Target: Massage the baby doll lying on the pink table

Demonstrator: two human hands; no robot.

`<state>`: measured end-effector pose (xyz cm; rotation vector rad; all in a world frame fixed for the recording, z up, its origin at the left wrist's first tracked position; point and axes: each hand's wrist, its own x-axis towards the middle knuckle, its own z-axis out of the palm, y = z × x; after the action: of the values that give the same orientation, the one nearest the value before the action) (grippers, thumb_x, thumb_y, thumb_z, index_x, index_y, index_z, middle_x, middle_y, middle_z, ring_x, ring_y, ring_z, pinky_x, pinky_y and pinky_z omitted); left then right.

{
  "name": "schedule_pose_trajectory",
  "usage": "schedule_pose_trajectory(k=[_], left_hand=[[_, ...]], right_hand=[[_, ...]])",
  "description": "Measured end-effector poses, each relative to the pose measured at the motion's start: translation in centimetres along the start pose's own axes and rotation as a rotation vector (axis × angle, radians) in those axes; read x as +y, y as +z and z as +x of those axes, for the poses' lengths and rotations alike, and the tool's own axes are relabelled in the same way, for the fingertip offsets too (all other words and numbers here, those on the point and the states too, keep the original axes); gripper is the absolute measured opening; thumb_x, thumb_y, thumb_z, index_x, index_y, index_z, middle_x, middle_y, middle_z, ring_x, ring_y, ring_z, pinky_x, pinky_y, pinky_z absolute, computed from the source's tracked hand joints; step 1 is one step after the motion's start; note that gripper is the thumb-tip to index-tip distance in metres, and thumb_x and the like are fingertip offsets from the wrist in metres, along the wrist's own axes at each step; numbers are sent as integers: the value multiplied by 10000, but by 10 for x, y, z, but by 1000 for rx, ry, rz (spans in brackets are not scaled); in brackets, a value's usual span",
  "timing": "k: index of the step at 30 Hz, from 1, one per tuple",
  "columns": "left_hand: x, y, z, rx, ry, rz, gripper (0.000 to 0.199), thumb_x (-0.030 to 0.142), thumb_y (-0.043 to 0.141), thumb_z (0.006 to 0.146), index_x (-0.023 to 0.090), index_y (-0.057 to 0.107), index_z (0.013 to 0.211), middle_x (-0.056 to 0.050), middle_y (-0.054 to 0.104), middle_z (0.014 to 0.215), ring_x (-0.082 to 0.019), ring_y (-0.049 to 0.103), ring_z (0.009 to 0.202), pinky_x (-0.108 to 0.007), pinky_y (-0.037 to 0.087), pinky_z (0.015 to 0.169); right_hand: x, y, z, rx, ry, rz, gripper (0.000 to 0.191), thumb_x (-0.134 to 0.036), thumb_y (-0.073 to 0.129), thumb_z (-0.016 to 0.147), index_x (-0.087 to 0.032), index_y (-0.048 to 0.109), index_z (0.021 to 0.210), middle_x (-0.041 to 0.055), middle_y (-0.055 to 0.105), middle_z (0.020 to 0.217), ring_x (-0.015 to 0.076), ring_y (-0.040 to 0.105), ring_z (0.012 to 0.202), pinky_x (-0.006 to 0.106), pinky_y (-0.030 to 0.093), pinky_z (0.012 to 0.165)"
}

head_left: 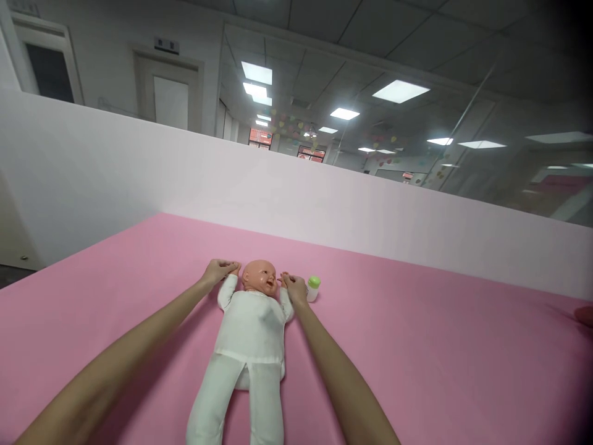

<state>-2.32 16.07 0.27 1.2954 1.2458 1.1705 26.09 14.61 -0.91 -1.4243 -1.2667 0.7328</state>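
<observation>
A baby doll (252, 327) in a white top and white trousers lies on its back on a pink table (417, 352), its head pointing away from the person and its legs stretching toward the bottom edge of the view, where the feet are cut off. Its face is turned a little to the right, mouth open, and both its arms are bent upward beside the head. The left hand (219, 271) grasps one of the doll's small hands between thumb and fingers, just left of the head. The right hand (296, 289) pinches the doll's other small hand in the same way, on the opposite side of the head. Just beyond the right hand, on its outer side, stands a small bottle (314, 292) with a green cap and a pale body, partly hidden by that hand; whether the two touch, I cannot tell. A reddish thing (584, 316), too cut off to name, sits at the far right edge. Behind the table runs a low white wall (324, 198), with glass above it.
</observation>
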Motion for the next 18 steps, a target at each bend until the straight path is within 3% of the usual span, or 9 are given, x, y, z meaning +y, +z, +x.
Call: schedule_pose_trajectory(k=[4, 6, 9, 14, 18], left_hand=[[32, -29, -39, -101, 188, -45, 470, 501, 872, 658, 171, 803, 985, -127, 800, 1065, -293, 723, 982, -360, 568, 807], [40, -46, -65, -217, 266, 13, 403, 449, 843, 721, 190, 807, 1028, -121, 798, 1089, -298, 723, 1013, -379, 566, 858], [38, -65, -106, -436, 341, 159, 285, 395, 764, 828, 204, 822, 1032, -101, 801, 1051, -275, 726, 963, -361, 561, 855], [19, -70, -162, -684, 488, 312, 220, 381, 677, 938, 208, 814, 949, -80, 781, 959, -240, 699, 882, -314, 533, 794], [8, -64, -181, -772, 586, 364, 310, 373, 586, 1012, 210, 789, 845, -71, 742, 838, -222, 687, 826, -299, 514, 773]], right_hand=[[-37, -36, -22, -90, -98, 126, 492, -592, 744, 749, -160, 781, 980, 146, 786, 1086, 299, 727, 1027, 369, 565, 839], [-55, -59, -42, -226, -147, 133, 537, -587, 789, 747, -161, 795, 1073, 147, 771, 1155, 307, 707, 1068, 397, 563, 881], [-69, -89, -79, -479, -211, 4, 392, -496, 751, 850, -187, 807, 1085, 115, 771, 1097, 272, 687, 1030, 390, 539, 905], [-46, -107, -133, -763, -308, -167, 214, -267, 769, 798, -218, 799, 1004, 55, 728, 1003, 213, 640, 900, 329, 508, 809], [-19, -108, -155, -824, -369, -217, 224, -190, 784, 754, -221, 768, 975, 48, 726, 1015, 224, 640, 955, 335, 496, 861]])
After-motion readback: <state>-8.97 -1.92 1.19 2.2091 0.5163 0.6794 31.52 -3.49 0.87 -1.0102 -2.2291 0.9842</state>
